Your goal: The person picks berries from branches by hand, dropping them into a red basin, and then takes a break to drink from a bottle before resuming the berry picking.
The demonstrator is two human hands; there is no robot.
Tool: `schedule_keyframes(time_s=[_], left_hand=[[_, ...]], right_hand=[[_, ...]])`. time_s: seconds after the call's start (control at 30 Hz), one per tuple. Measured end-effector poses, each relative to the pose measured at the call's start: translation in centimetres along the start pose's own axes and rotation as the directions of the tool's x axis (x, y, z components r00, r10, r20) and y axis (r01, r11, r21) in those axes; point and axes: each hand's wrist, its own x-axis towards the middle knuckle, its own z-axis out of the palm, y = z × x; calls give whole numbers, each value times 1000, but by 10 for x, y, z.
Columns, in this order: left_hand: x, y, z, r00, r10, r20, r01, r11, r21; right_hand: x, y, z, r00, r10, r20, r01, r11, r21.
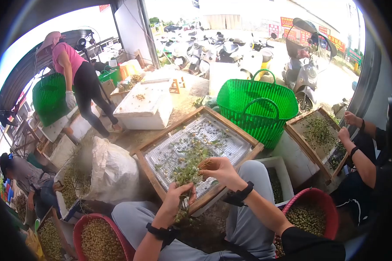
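My left hand [176,200] is closed around the stems of a leafy green sprig bunch [187,174] with small fruits on it. The fingers of my right hand [222,172] are pinched together at the bunch's right side; what exactly sits between the fingertips is too small to make out. Both hands are over the near edge of a wood-framed mesh screen [168,129]. Loose leaves, sprigs and small fruits lie scattered across the mesh. Dark bands circle both wrists.
Red baskets of small round fruits stand at my left [77,237] and right [331,213]. Behind the screen is a green basket [257,102]. A white sack [113,167] sits left. Co-workers are at the right, lower left and back left, beside a foam box [139,115].
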Motion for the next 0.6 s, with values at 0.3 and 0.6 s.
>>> schedule_keyframes(time_s=[0.3, 0.6], left_hand=[[-2, 0, -4, 999, 3, 34, -4, 1000, 18], [-4, 4, -2, 998, -11, 59, 10, 1000, 6]], right_hand=[[3, -10, -11, 999, -1, 53, 8, 992, -124], [-1, -28, -22, 997, 69, 38, -62, 986, -154]])
